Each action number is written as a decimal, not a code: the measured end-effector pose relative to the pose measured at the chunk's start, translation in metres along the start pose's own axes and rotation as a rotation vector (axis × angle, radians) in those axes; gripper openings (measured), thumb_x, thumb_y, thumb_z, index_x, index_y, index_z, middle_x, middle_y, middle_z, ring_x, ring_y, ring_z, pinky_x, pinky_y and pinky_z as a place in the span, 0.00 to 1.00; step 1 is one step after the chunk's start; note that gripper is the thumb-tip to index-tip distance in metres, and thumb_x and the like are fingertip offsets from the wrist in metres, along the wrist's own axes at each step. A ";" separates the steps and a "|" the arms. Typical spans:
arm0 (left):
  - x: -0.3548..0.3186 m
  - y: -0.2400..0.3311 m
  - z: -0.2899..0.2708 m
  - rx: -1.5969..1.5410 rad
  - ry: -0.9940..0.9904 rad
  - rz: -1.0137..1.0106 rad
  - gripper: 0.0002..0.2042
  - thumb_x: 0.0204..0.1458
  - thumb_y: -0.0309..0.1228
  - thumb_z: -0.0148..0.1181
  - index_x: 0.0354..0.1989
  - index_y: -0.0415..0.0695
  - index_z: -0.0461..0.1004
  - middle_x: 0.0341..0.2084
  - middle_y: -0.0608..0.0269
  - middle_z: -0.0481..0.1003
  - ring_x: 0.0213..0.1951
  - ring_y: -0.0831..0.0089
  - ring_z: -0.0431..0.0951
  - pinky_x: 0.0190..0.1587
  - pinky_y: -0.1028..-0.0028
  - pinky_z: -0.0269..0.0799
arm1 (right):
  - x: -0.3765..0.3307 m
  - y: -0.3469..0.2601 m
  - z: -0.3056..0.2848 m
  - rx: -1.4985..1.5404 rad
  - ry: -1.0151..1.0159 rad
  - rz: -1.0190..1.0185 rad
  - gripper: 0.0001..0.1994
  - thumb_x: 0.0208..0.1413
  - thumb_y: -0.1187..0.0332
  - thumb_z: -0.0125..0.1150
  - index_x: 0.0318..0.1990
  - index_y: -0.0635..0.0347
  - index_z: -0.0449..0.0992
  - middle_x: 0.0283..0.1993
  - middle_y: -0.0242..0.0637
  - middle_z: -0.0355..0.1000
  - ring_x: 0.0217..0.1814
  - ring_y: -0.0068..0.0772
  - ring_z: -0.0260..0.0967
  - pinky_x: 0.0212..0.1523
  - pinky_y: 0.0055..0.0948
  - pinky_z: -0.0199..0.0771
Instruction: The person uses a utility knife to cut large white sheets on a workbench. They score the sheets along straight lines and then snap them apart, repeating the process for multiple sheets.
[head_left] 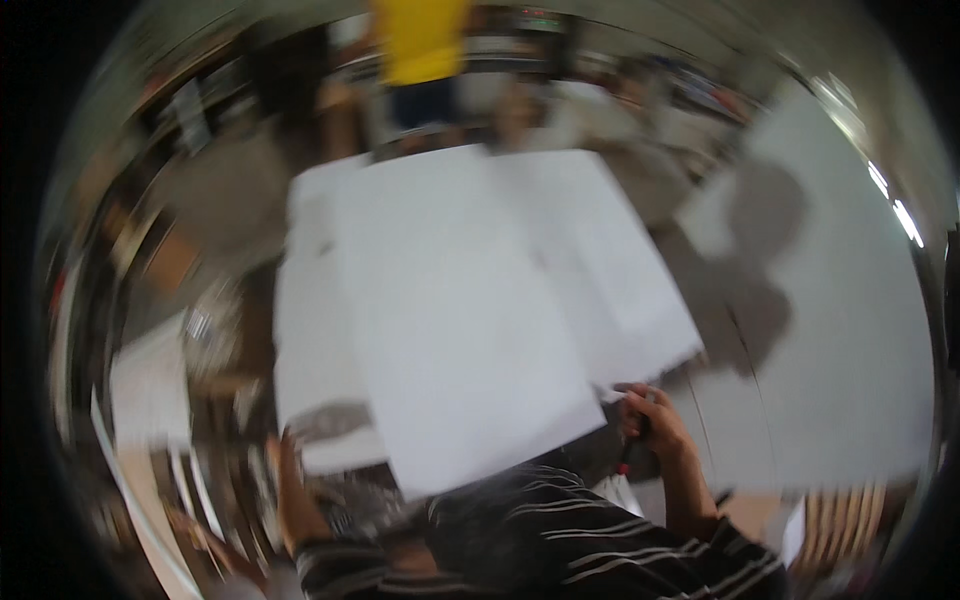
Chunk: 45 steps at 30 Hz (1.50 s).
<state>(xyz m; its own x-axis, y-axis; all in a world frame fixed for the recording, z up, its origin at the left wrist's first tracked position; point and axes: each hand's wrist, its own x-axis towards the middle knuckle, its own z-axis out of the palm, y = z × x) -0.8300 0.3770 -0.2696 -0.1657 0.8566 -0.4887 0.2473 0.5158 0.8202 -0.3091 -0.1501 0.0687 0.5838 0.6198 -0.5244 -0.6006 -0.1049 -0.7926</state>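
Note:
Large white sheets or panels lie overlapped in front of me, the middle white sheet [470, 300] on top and slanting toward my body. My right hand [655, 425] is closed around a slim tool with a dark and red handle [624, 466], beside the sheet's near right corner. A small pale piece shows at the fingertips; motion blur hides what kind of tool it is. At the near left edge of the left white sheet [315, 300], my left hand [285, 465] is upright and smeared by motion. Whether its fingers touch that sheet cannot be made out.
A big pale board [830, 300] stands on the right, with shadows on it. Across the sheets is a person in a yellow shirt [425, 40]. Wrapped clear plastic [215, 325] and a white panel [150, 395] sit at left. Slatted wood [840, 520] is at lower right.

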 end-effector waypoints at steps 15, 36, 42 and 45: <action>-0.209 0.028 0.194 0.409 -1.006 0.087 0.23 0.65 0.39 0.57 0.63 0.42 0.60 0.48 0.50 0.74 0.42 0.61 0.79 0.37 0.64 0.79 | -0.126 0.141 0.050 0.111 0.514 -0.001 0.18 0.59 0.60 0.74 0.49 0.63 0.79 0.31 0.30 0.72 0.28 0.21 0.68 0.26 0.26 0.69; -0.249 0.046 0.122 0.368 -1.078 -0.043 0.12 0.69 0.38 0.49 0.51 0.44 0.59 0.36 0.54 0.74 0.30 0.65 0.77 0.29 0.65 0.76 | -0.111 0.188 0.049 0.281 0.366 -0.001 0.17 0.59 0.60 0.73 0.45 0.67 0.80 0.27 0.32 0.71 0.26 0.24 0.68 0.27 0.25 0.69; -0.261 0.097 0.102 0.187 -0.989 -0.032 0.10 0.70 0.38 0.46 0.47 0.45 0.59 0.33 0.55 0.74 0.27 0.66 0.76 0.26 0.65 0.75 | -0.072 0.183 0.043 0.432 -0.093 0.102 0.11 0.61 0.66 0.71 0.41 0.66 0.79 0.28 0.35 0.76 0.29 0.27 0.76 0.29 0.28 0.77; -0.279 0.131 0.094 0.089 -0.964 -0.018 0.10 0.70 0.38 0.45 0.45 0.45 0.59 0.31 0.56 0.74 0.26 0.66 0.76 0.25 0.65 0.75 | -0.057 0.159 0.025 0.293 -0.266 0.121 0.10 0.62 0.70 0.68 0.46 0.67 0.78 0.28 0.36 0.77 0.28 0.23 0.75 0.27 0.23 0.76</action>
<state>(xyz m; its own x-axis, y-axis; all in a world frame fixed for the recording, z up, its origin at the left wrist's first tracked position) -0.6616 0.2071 -0.0542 0.6743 0.4728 -0.5673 0.3304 0.4939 0.8043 -0.4516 -0.1820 -0.0198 0.3606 0.8003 -0.4791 -0.8089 0.0126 -0.5878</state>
